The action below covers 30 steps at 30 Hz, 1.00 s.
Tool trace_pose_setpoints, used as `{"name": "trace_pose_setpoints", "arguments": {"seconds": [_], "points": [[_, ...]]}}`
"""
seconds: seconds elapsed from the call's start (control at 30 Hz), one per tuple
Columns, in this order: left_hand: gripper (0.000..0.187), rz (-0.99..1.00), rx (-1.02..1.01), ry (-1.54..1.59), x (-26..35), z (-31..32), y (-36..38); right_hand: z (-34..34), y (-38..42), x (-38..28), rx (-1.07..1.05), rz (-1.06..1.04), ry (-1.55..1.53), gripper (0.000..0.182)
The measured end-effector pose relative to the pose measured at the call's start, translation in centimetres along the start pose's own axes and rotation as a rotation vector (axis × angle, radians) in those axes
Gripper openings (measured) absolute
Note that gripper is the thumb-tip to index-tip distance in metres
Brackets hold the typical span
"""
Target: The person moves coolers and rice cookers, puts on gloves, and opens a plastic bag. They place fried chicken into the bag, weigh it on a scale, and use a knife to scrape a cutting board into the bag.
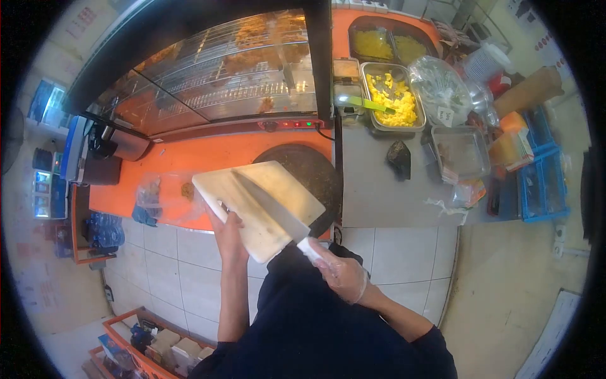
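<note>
A white cutting board (271, 230) is tilted in front of me, gripped at its left edge by my left hand (231, 237), the thumb on its face beside the handle slot. My right hand (344, 276), in a clear plastic glove, is closed round the white handle of a large kitchen knife (274, 207). The blade lies across the board's face, its tip pointing up and left. Behind the board, a dark round slab (319, 174) rests on the orange counter, partly hidden by it.
A heated display case (233, 69) with fried food stands behind the orange counter (240, 145). On the grey counter (369, 183) at right are a metal tray (413, 128) of chopped yellow food, a clear tub (464, 155) and a dark object (398, 159). Blue baskets (546, 183) stand farther right.
</note>
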<state>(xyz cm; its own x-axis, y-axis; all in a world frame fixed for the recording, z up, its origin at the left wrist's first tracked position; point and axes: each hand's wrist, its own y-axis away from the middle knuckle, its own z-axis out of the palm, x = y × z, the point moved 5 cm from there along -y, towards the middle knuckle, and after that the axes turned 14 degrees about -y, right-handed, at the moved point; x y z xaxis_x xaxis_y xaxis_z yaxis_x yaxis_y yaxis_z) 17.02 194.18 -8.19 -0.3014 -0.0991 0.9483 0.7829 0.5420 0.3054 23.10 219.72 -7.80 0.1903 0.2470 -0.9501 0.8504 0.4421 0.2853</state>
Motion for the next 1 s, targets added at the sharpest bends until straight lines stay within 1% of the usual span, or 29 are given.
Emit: {"name": "trace_pose_setpoints", "arguments": {"seconds": [0.1, 0.2, 0.27, 0.3, 0.33, 0.37, 0.4, 0.47, 0.5, 0.53, 0.6, 0.67, 0.7, 0.8, 0.9, 1.0], "points": [[0.084, -0.019, -0.003, -0.032, -0.8, -0.5, -0.6, 0.4, 0.2, -0.1, 0.014, -0.073, -0.057, 0.047], [0.085, -0.009, -0.017, -0.005, -0.5, -0.3, -0.1, 0.7, -1.1, 1.6, -0.060, -0.036, 0.162, 0.051], [0.086, 0.002, -0.028, 0.022, -0.4, -0.2, 0.0, 0.3, -3.9, 7.6, -0.057, 0.067, 0.276, 0.054], [0.086, 0.005, -0.031, 0.025, -0.9, -0.5, -0.2, -0.3, -5.2, 9.8, -0.017, 0.145, 0.299, 0.054], [0.086, 0.010, -0.034, 0.027, -1.1, -0.8, -0.2, -0.9, -6.4, 13.5, 0.074, 0.000, 0.235, 0.053], [0.086, 0.009, -0.016, 0.004, -0.9, -0.9, -0.1, -1.8, -7.8, 17.3, 0.113, 0.086, 0.392, 0.052], [0.086, 0.008, -0.002, -0.019, -0.5, -0.6, 0.0, -2.6, -8.1, 16.9, 0.102, 0.078, 0.368, 0.051], [0.086, 0.005, 0.016, -0.062, 0.0, -0.6, 0.2, -4.2, -7.9, 14.2, 0.087, 0.064, 0.328, 0.050], [0.086, 0.001, 0.016, -0.089, 0.2, -0.6, 0.4, -3.7, -7.4, 12.7, 0.144, 0.063, 0.300, 0.048], [0.086, -0.003, 0.006, -0.117, 0.3, -0.4, 0.3, -2.8, -6.6, 11.5, 0.149, -0.032, 0.222, 0.047], [0.086, -0.023, 0.013, -0.051, -0.3, -0.5, 0.2, -1.7, -4.7, 9.4, 0.171, -0.219, 0.080, 0.046], [0.085, -0.029, 0.011, -0.026, -1.3, -0.9, -0.1, -1.0, -2.6, 5.2, -0.020, -0.076, -0.031, 0.043], [0.085, -0.019, 0.003, -0.038, -1.5, -1.2, -0.4, -0.7, -2.1, 4.6, -0.051, 0.147, 0.100, 0.044], [0.085, 0.003, 0.005, -0.063, -1.6, -1.2, -0.6, 0.0, -1.6, 4.7, 0.133, -0.169, -0.032, 0.044], [0.085, 0.013, 0.007, -0.064, -1.4, -1.1, -0.3, -0.6, -1.4, 4.0, 0.087, -0.129, 0.003, 0.047], [0.085, -0.015, -0.002, -0.048, -0.5, -0.7, 0.2, -0.4, -1.2, 3.8, 0.059, -0.058, 0.043, 0.044]]}}
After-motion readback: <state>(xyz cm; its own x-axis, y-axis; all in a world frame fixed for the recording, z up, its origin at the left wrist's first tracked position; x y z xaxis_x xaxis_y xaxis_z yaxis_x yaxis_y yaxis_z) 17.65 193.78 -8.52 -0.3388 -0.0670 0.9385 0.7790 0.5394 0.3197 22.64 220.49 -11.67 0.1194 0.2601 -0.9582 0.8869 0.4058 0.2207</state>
